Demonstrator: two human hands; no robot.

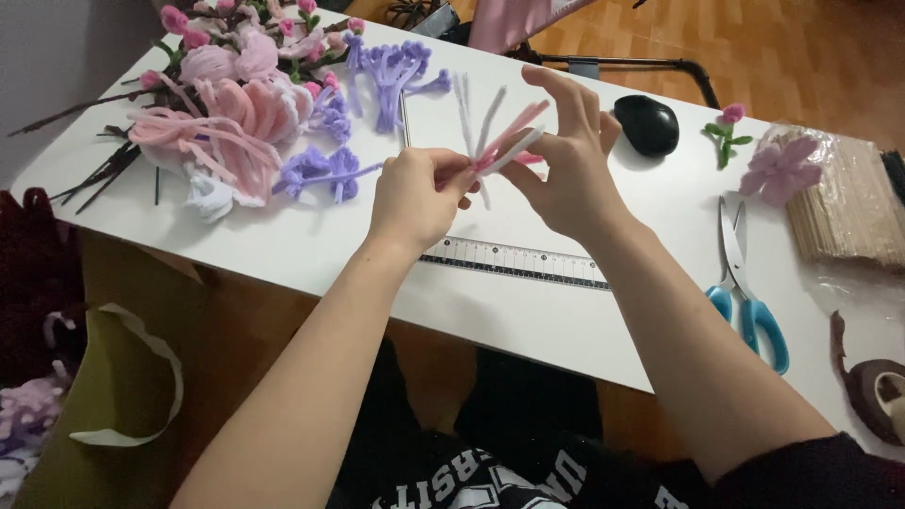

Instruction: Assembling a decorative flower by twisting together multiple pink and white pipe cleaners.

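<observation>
Fig.: My left hand (415, 193) and right hand (566, 160), both raised above the table (528, 311) near its middle. Left fingers clenched round the base of a small bundle of pink and white pipe cleaners (498, 141); right thumb and fingers pinch the same bundle's upper strands, index finger extended. Ruler (514, 261) lies just below my hands, toward the near edge. Blue-handled scissors (745, 283) at the right side. Black mouse (647, 124) by the far edge. Heap of pink, white and purple pipe-cleaner flowers (255, 104) fills the far-left corner. Pack of wooden sticks (848, 207) at the right edge.
</observation>
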